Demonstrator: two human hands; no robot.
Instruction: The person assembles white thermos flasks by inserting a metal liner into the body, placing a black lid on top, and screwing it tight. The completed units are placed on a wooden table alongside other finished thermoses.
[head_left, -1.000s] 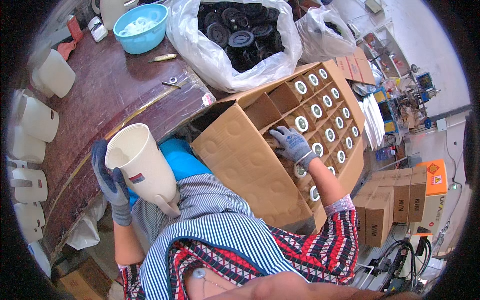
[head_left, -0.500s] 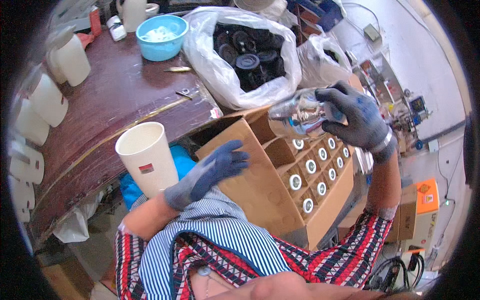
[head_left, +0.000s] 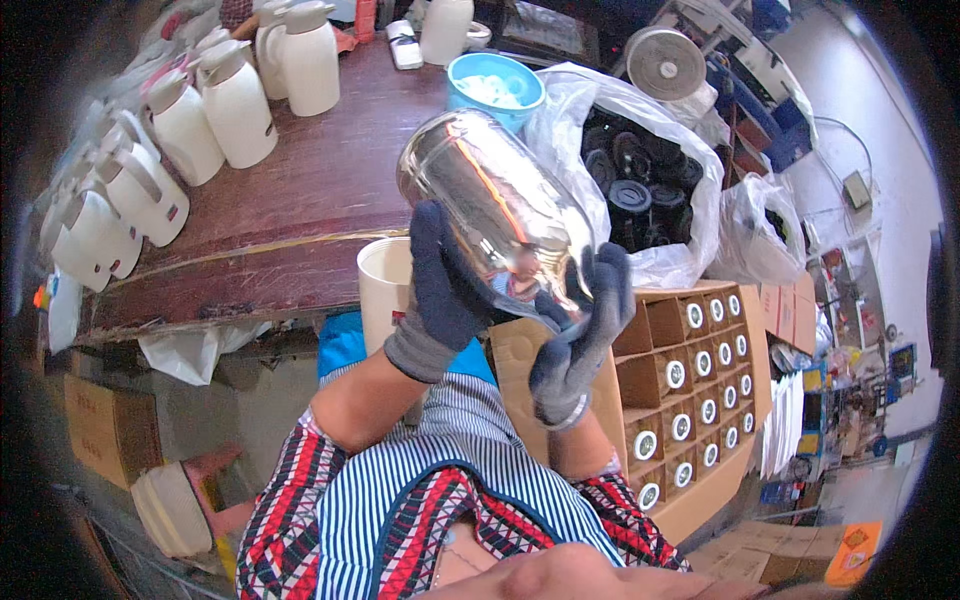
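A shiny silver glass flask liner [head_left: 490, 190] is held tilted between my two gloved hands, its wide rounded end up and to the left. My left hand [head_left: 440, 280] is pressed along its lower left side. At its lower, narrower end my right hand [head_left: 585, 335] has its fingers curled round the glass. Behind my left wrist stands a cream open-topped jug body [head_left: 376, 275], partly hidden by the hand and forearm. To the right is a cardboard carton [head_left: 525, 365] with divided cells, many holding liners with white-ringed ends; some cells at its upper left hold none.
Several cream jugs [head_left: 235, 110] line the left side of the dark red table [head_left: 330, 170]. Toward the back are a light-blue bowl [head_left: 520, 105] of white pieces and a clear plastic bag [head_left: 700, 215] of black lids. A brown box [head_left: 110, 425] sits at lower left.
The liner has moved left from above the carton to in front of me. My left hand, earlier free, now holds it too. The view has shifted, showing more of the jugs.
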